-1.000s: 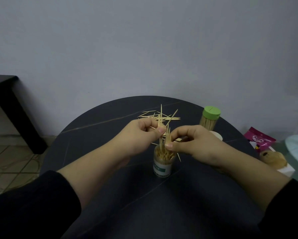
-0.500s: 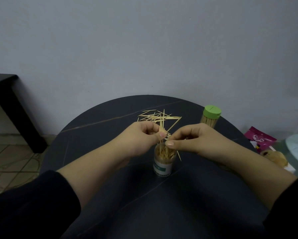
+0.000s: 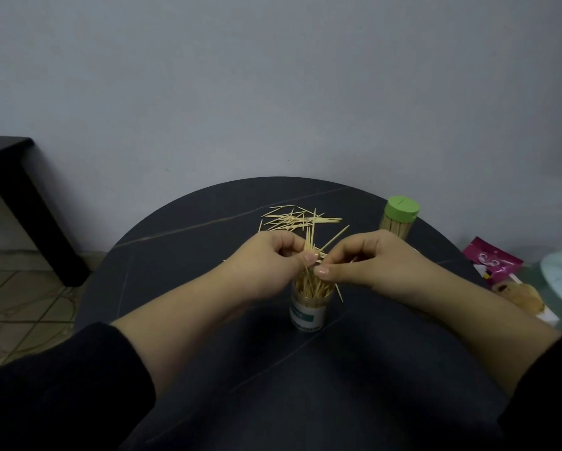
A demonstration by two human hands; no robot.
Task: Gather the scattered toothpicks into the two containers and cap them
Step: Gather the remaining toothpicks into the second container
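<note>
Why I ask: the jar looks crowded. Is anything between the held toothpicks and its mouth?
No cap or other thing: the jar is uncapped right below the bundle pinched by the left hand and right hand. Only the toothpicks already standing inside crowd its mouth.

Left hand and right hand nearly touch above the open container, both pinching toothpicks that stick up: no gap between. Beyond the hands: loose pile, then wall. Beyond-right of right hand: upright green-capped container, near. Bench bare left of left hand and nearer than both. Pink packet far right, past the bench edge.
</note>
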